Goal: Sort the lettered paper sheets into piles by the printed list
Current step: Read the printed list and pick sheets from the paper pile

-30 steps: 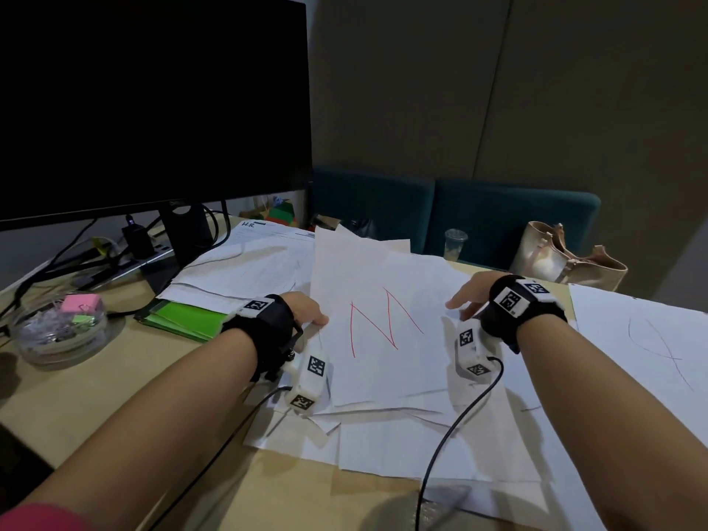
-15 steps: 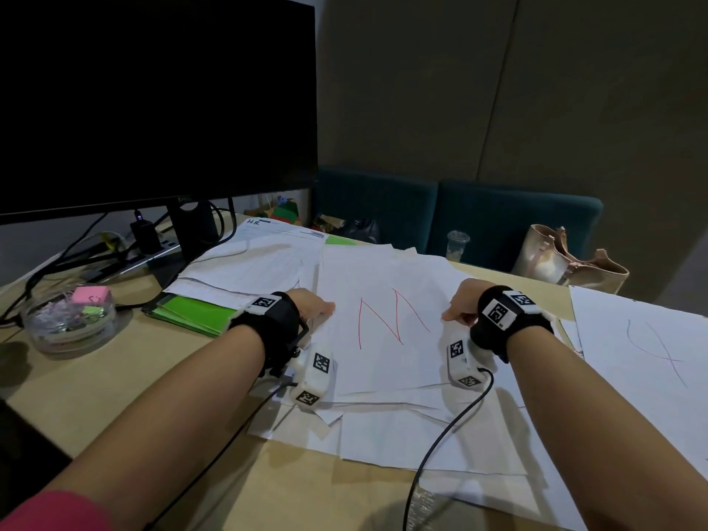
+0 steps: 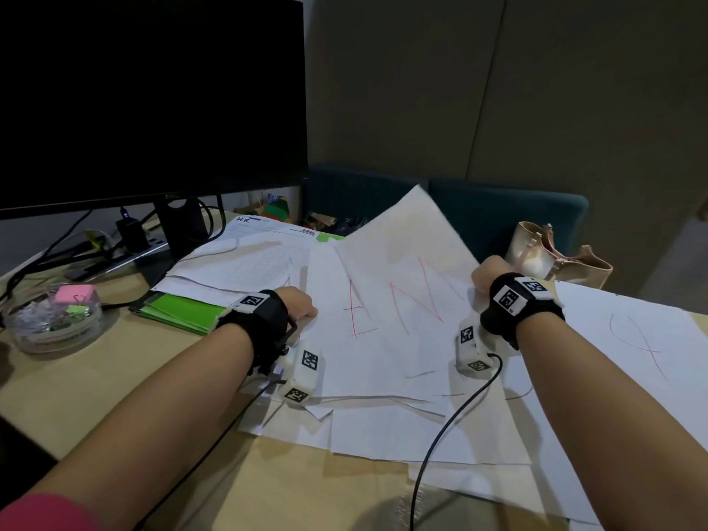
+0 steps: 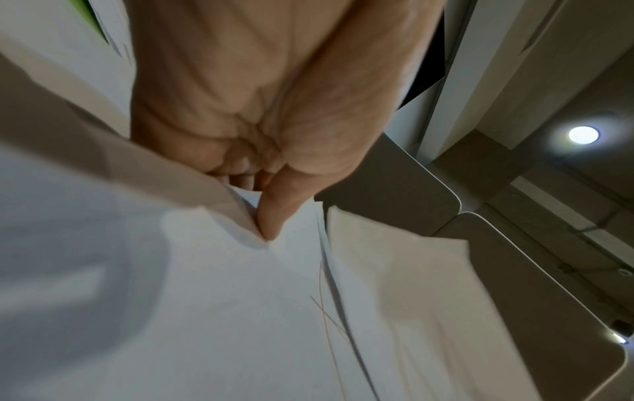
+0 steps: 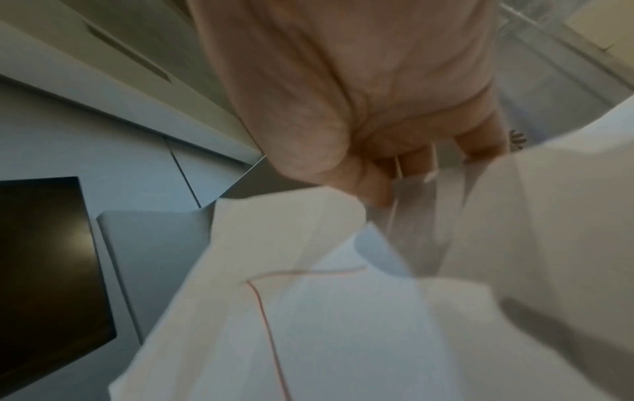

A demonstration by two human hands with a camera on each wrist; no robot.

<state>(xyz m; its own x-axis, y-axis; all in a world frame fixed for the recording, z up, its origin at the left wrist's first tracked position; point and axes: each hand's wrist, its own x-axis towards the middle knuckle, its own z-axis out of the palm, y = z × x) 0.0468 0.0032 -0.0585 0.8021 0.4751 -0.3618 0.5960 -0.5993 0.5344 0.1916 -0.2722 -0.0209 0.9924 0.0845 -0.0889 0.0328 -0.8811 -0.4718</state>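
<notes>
A white sheet with a red N (image 3: 417,289) is tilted up off the paper pile (image 3: 383,377), its far corner in the air. My right hand (image 3: 487,273) pinches that sheet's right edge; the right wrist view shows the fingers (image 5: 411,160) curled on the N sheet (image 5: 309,312). Beneath it lies a sheet with another red letter (image 3: 356,312). My left hand (image 3: 304,308) grips the left edge of the pile, the thumb (image 4: 274,217) pressed on the top sheets (image 4: 223,312).
A sheet with a dark letter (image 3: 643,339) lies at the right. Printed papers (image 3: 249,258) and a green folder (image 3: 180,312) sit left of the pile, under a black monitor (image 3: 153,101). There is a glass bowl of clips (image 3: 53,316) at far left, and a beige handbag (image 3: 555,258) behind.
My right hand has raised the N sheet and drawn it to the right, uncovering a red letter on the sheet below. The left hand stays on the pile's left edge.
</notes>
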